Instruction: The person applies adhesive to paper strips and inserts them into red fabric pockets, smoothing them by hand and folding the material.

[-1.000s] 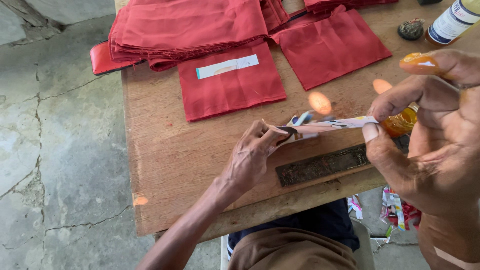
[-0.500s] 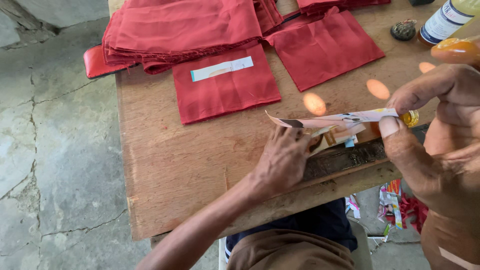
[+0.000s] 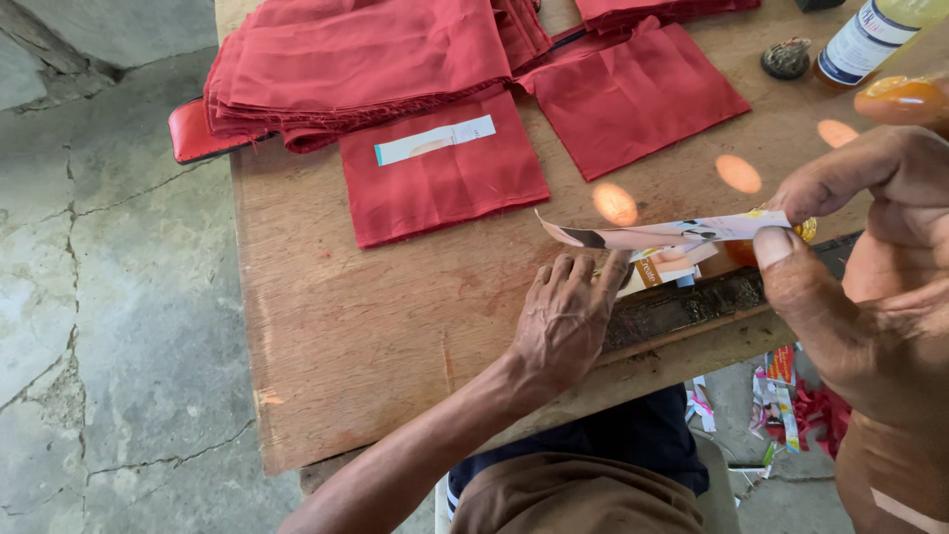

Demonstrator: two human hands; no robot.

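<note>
My right hand pinches one end of a long printed paper strip between thumb and fingers and holds it just above the wooden table. The strip's left end hangs free. My left hand rests palm down on the table below the strip, with its fingertips on a few small paper labels beside a dark, stained wooden block. Further back lies a flat red cloth piece with a white paper label on it.
A stack of folded red cloths and another red piece lie at the back. At the back right stand a bottle and a small dark round object. Paper scraps litter the cracked concrete floor.
My left hand has let go of the strip's left end and dropped onto the labels on the table. My right hand still holds the strip, now a little lower and further right.
</note>
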